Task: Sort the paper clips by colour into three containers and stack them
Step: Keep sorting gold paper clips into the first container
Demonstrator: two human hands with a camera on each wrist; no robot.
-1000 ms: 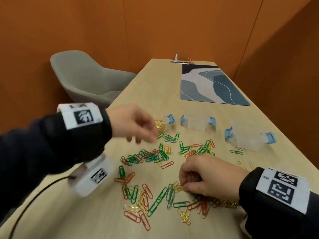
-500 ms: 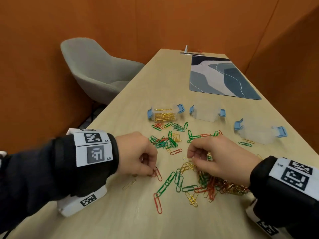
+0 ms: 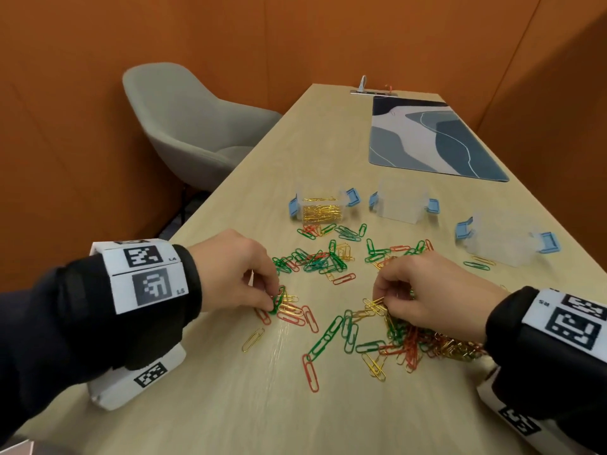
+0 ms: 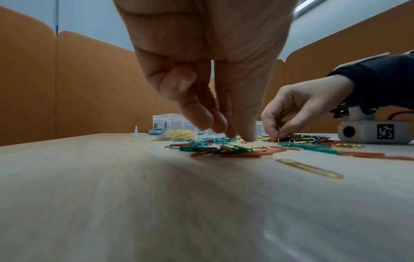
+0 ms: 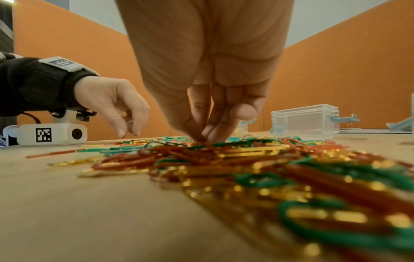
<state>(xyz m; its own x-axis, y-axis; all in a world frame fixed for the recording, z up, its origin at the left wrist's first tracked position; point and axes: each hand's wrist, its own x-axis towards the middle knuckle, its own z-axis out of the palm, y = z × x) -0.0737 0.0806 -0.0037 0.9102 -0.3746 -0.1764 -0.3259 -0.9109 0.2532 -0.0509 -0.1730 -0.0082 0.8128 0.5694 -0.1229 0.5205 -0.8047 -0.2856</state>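
Green, red and gold paper clips [image 3: 331,336] lie scattered across the wooden table [image 3: 230,415]. Three clear containers with blue latches stand beyond them: the left container [image 3: 320,210] holds gold clips, while the middle container [image 3: 402,205] and the right container [image 3: 502,244] look empty. My left hand [image 3: 274,295] is down on a small green, gold and red cluster [image 3: 289,307], fingertips [image 4: 249,137] pinched together at a clip whose colour I cannot tell. My right hand [image 3: 386,302] pinches gold clips [image 3: 374,303] at the edge of the dense pile [image 5: 224,156].
A grey chair [image 3: 184,126] stands at the table's left side. A blue patterned mat [image 3: 427,139] lies at the far end, with a small metal clip [image 3: 372,91] behind it. Orange walls close in all round. One gold clip [image 3: 253,339] lies alone near me.
My left hand came back from over the gold container and dropped onto the clips at the near left. My right hand stayed at the pile, still picking.
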